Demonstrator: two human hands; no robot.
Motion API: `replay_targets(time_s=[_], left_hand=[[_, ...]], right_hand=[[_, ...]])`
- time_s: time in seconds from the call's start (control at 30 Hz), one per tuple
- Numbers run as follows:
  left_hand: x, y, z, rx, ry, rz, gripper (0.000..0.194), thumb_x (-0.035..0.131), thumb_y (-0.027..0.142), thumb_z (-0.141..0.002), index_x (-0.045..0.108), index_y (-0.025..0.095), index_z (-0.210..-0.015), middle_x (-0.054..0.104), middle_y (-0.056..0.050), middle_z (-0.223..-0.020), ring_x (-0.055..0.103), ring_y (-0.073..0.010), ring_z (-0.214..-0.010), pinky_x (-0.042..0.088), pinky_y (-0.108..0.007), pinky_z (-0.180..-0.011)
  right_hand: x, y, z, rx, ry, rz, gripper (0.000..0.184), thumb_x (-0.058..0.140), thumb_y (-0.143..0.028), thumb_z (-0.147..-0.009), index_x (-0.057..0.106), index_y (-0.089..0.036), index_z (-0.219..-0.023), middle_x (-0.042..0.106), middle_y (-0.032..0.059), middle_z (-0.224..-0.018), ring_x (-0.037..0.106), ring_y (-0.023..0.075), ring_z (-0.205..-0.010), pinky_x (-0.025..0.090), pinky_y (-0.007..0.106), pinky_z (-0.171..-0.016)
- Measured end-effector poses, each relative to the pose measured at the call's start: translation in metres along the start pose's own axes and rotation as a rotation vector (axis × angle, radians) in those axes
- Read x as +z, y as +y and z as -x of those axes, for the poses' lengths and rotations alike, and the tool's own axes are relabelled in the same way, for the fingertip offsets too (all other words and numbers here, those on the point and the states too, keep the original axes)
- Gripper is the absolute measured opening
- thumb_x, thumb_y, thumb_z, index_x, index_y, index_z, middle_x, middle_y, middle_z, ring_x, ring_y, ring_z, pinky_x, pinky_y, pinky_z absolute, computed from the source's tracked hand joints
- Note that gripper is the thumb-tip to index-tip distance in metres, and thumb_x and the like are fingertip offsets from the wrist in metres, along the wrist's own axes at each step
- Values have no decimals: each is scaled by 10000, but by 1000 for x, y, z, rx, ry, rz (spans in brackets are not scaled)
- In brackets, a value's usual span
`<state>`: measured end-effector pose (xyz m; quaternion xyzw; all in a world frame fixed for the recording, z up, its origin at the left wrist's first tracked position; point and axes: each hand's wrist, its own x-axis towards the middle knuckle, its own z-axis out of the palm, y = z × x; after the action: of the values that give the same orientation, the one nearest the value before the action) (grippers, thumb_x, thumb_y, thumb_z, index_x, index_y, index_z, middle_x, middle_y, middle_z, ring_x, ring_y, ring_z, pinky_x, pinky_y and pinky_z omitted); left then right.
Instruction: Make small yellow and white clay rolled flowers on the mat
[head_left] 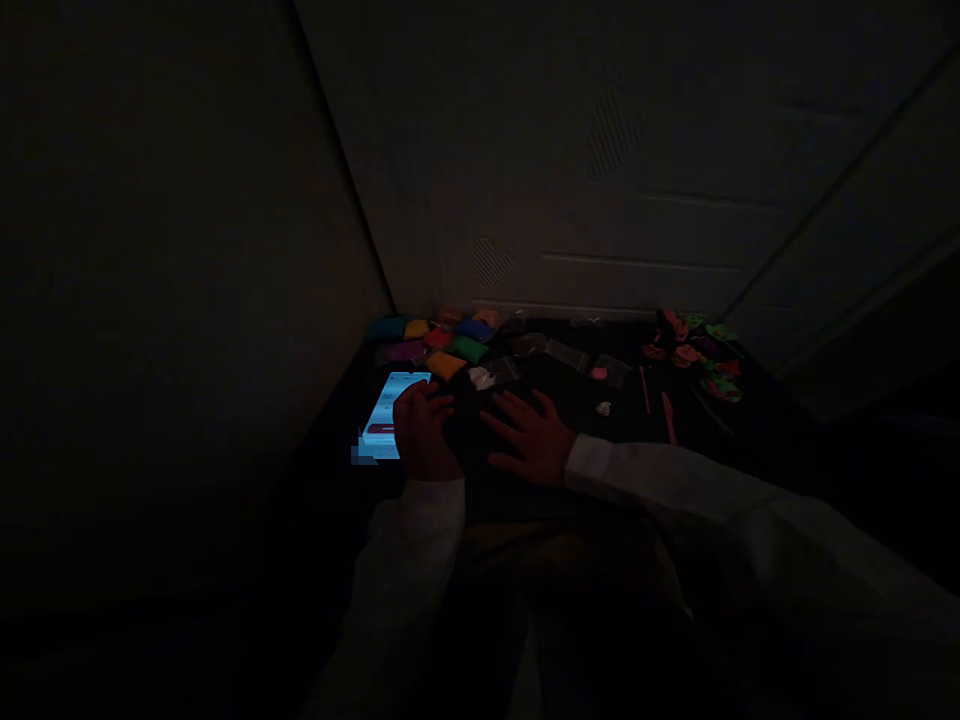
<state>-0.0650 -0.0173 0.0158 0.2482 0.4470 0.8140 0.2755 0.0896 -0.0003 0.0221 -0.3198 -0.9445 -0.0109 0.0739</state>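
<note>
The scene is very dark. My left hand (422,430) rests over the right part of a lit phone screen (388,420) that lies on a dark surface; its fingers are bent toward the screen with nothing visibly in them. My right hand (529,437) lies flat on the dark surface just right of it, fingers spread and empty. Both arms wear white sleeves. A small white lump (481,378) sits just beyond my hands.
Several coloured clay packets (442,345) lie in a cluster at the back left. Clear plastic bags (570,358), a pink bit (598,373), thin pink tools (667,415) and small colourful shaped figures (701,358) lie to the right. Pale walls close in behind and left.
</note>
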Motion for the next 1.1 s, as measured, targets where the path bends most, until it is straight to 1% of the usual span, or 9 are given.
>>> replay_targets(time_s=[0.13, 0.2, 0.33, 0.4, 0.63, 0.7, 0.83, 0.9, 1.1], left_hand=[[2, 1, 0, -9, -4, 3, 223, 484, 349, -731, 522, 225, -913, 561, -18, -933, 560, -88, -670, 407, -215, -593], [3, 1, -1, -12, -9, 7, 225, 490, 352, -728, 522, 223, -910, 561, -16, -922, 559, -87, -653, 405, -215, -580], [2, 1, -1, -4, -23, 25, 232, 489, 365, -730, 526, 210, -898, 557, -21, -905, 561, -86, -637, 404, -208, -557], [1, 0, -1, 0, -28, 29, 240, 488, 369, -734, 528, 206, -904, 558, -24, -903, 563, -85, -637, 403, -202, -551], [1, -2, -1, 4, -28, 28, 240, 490, 364, -744, 534, 208, -921, 562, -17, -906, 570, -81, -641, 406, -194, -553], [2, -2, -1, 2, -29, 24, 232, 496, 353, -742, 538, 208, -918, 566, -17, -903, 572, -82, -639, 407, -193, -551], [1, -3, -2, 7, -37, 20, 225, 497, 341, -741, 539, 207, -917, 567, -18, -904, 571, -80, -638, 407, -192, -550], [0, -3, -1, 8, -43, 19, 230, 498, 340, -739, 537, 205, -921, 566, -21, -907, 571, -82, -637, 406, -192, -545], [2, -1, 1, 2, -38, 14, 232, 488, 348, -744, 531, 206, -922, 559, -18, -919, 566, -77, -640, 406, -190, -553]], right_hand=[[-3, -23, 31, -143, -7, -43, 639, 231, -609, -808, 221, -264, -1346, 226, 92, -1423, 185, 233, -1301, 61, 515, -1018], [-3, -17, 23, -123, -12, -36, 630, 226, -598, -816, 215, -262, -1348, 219, 90, -1426, 181, 228, -1303, 56, 514, -1019], [-1, 12, -18, 6, -17, 9, 601, 224, -551, -842, 219, -229, -1349, 199, 108, -1430, 164, 235, -1308, 61, 524, -1013], [0, 17, -24, 40, -9, 16, 594, 218, -542, -847, 229, -221, -1347, 202, 112, -1428, 165, 239, -1307, 68, 526, -1011], [-1, -19, 28, -210, -21, -58, 646, 212, -606, -815, 203, -248, -1353, 207, 110, -1427, 171, 247, -1304, 60, 535, -1008], [-1, -15, 21, -207, -24, -51, 639, 215, -602, -816, 214, -249, -1350, 216, 109, -1424, 172, 244, -1304, 58, 535, -1009], [1, 10, -17, -58, 4, -1, 600, 244, -551, -839, 227, -231, -1346, 213, 113, -1425, 173, 243, -1304, 65, 533, -1010], [1, 15, -23, -11, 12, 6, 588, 235, -532, -849, 237, -215, -1344, 216, 124, -1422, 185, 249, -1300, 82, 535, -1005], [0, -18, 22, -203, -8, -63, 637, 239, -598, -815, 244, -236, -1341, 246, 124, -1411, 197, 252, -1295, 76, 536, -1004]])
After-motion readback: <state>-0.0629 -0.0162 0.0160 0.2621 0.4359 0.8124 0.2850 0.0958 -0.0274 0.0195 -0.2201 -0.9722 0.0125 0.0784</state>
